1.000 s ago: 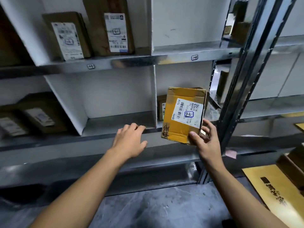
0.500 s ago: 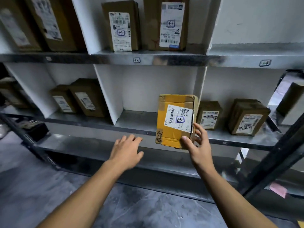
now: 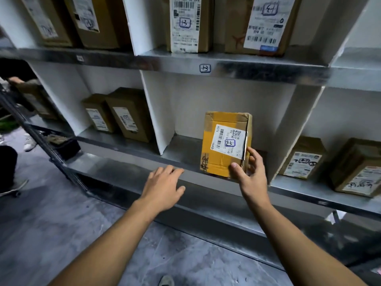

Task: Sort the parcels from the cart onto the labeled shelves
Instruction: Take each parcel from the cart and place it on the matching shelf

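My right grip [image 3: 252, 180] grasps the yellow parcel marked 23 [image 3: 218, 162] just above it; my left grip [image 3: 162, 186], leftward, hangs released.

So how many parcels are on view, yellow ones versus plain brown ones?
Yellow parcel: 1, held by the right hand
Plain brown parcels: 9, counting one dim box at far left
Total: 10

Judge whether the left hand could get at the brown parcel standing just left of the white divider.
Probably yes. The left hand is empty and open near the shelf edge, and the brown parcel stands in an open-fronted compartment beside the white divider, with nothing between them.
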Action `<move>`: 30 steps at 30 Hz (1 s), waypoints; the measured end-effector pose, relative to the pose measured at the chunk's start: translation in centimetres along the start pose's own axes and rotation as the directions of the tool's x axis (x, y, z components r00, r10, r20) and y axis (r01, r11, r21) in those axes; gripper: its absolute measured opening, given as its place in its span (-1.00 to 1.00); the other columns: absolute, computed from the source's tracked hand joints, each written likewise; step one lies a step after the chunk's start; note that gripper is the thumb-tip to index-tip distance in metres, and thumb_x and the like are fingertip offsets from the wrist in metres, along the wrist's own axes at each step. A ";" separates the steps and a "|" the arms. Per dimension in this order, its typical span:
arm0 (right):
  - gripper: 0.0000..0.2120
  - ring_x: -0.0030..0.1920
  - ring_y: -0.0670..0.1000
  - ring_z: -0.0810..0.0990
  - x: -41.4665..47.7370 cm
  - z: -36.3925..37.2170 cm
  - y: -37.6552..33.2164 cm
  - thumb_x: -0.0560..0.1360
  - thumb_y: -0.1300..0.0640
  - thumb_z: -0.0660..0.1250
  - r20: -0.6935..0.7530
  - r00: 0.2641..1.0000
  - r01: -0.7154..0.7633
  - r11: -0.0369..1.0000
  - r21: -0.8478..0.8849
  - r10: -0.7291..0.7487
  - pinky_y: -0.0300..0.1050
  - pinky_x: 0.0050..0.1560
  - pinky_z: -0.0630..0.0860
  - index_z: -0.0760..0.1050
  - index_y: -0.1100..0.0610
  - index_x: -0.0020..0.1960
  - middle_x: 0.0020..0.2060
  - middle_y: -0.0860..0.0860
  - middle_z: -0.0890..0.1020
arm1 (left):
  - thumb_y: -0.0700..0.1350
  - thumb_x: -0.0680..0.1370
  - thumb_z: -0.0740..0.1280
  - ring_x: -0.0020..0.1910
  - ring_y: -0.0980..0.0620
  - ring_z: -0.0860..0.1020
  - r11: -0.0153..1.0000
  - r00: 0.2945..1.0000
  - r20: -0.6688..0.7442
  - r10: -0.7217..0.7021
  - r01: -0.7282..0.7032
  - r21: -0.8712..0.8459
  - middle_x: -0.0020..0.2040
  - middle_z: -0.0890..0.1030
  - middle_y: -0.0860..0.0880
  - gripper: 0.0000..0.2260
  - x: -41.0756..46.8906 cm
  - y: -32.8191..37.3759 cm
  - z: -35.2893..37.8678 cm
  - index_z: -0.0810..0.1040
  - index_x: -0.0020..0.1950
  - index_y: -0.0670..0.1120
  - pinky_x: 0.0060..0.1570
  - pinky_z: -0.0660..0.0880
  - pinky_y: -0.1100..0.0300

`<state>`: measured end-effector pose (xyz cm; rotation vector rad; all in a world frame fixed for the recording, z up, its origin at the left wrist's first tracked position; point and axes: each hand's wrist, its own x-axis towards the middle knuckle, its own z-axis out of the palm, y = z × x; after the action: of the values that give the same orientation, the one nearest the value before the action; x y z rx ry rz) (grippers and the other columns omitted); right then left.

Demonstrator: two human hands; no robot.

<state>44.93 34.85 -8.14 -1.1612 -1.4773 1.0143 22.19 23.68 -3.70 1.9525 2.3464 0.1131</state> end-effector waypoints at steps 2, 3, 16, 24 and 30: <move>-0.43 0.38 0.00 0.42 1.1 1.8 -0.3 0.42 -0.19 0.46 -0.008 1.000 0.012 1.000 -0.022 -0.012 0.20 0.39 0.43 0.29 -0.46 0.33 0.39 0.01 0.43 | 0.14 0.60 0.21 0.38 -0.03 0.32 1.000 1.000 0.000 0.018 -0.018 -0.009 0.42 0.35 0.03 -0.50 1.5 -1.3 0.0 0.22 0.51 0.08 0.39 0.25 -0.01; -0.43 0.39 0.00 0.41 1.9 2.8 -0.3 0.46 -0.13 0.47 -0.002 1.000 0.023 0.999 -0.032 -0.023 0.19 0.40 0.42 0.29 -0.43 0.35 0.39 0.00 0.42 | 0.14 0.60 0.21 0.38 -0.04 0.31 0.999 0.999 0.004 0.032 -0.032 -0.006 0.42 0.35 0.03 -0.50 2.4 -2.1 -0.1 0.22 0.51 0.08 0.39 0.24 -0.01; -0.38 0.38 0.11 0.47 10.2 14.0 2.5 0.48 -0.07 0.48 -0.017 0.986 -0.164 0.983 -0.076 0.164 0.22 0.41 0.42 0.31 -0.15 0.46 0.38 0.04 0.48 | 0.13 0.61 0.19 0.36 0.02 0.30 0.981 0.978 0.083 0.192 -0.191 -0.027 0.40 0.34 0.09 -0.54 11.8 -11.9 -0.5 0.23 0.51 0.13 0.38 0.21 0.05; -0.34 0.41 0.08 0.45 10.6 16.7 4.9 0.51 0.02 0.46 -0.042 0.973 -0.230 0.966 -0.120 0.227 0.20 0.42 0.41 0.22 -0.17 0.51 0.41 -0.01 0.49 | 0.16 0.61 0.18 0.36 0.02 0.30 0.975 0.965 0.135 0.224 -0.222 -0.031 0.41 0.33 0.10 -0.53 15.2 -15.8 0.5 0.25 0.51 0.13 0.36 0.24 0.06; -0.32 0.27 -0.01 0.55 10.9 18.1 4.7 0.51 0.13 0.48 -0.094 0.952 -0.295 0.955 -0.018 0.292 -0.02 0.34 0.47 0.24 -0.07 0.52 0.24 -0.08 0.57 | 0.14 0.62 0.19 0.35 0.05 0.30 0.957 0.952 0.121 0.282 -0.271 -0.104 0.38 0.35 0.12 -0.53 16.2 -16.5 1.0 0.21 0.53 0.16 0.37 0.23 0.08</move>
<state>27.10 45.61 -14.01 -1.4618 -1.2767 1.1244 3.24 36.63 -6.90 2.1611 1.9416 0.0960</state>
